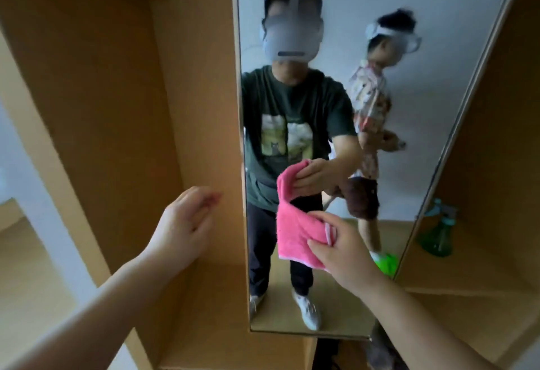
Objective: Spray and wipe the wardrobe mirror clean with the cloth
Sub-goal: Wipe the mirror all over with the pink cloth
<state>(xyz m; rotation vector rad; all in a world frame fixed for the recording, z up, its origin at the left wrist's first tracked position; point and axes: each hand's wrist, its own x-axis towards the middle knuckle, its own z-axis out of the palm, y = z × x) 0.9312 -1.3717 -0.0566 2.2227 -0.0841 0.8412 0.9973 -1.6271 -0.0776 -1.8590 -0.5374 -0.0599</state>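
Note:
The tall wardrobe mirror [409, 77] stands upright in front of me in its wooden frame. My right hand [342, 248] pinches a pink cloth [295, 229] and holds it against the lower middle of the glass. The cloth's reflection joins it just above. My left hand [188, 220] is open, its fingers relaxed, in front of the wooden panel left of the mirror and holding nothing. A green spray bottle [438, 231] stands on the shelf to the right of the mirror.
Wooden wardrobe panels [117, 92] flank the mirror on both sides, with a shelf [473, 276] at the right. The mirror reflects me and a second person standing behind. Pale floor and a wall show at the far left.

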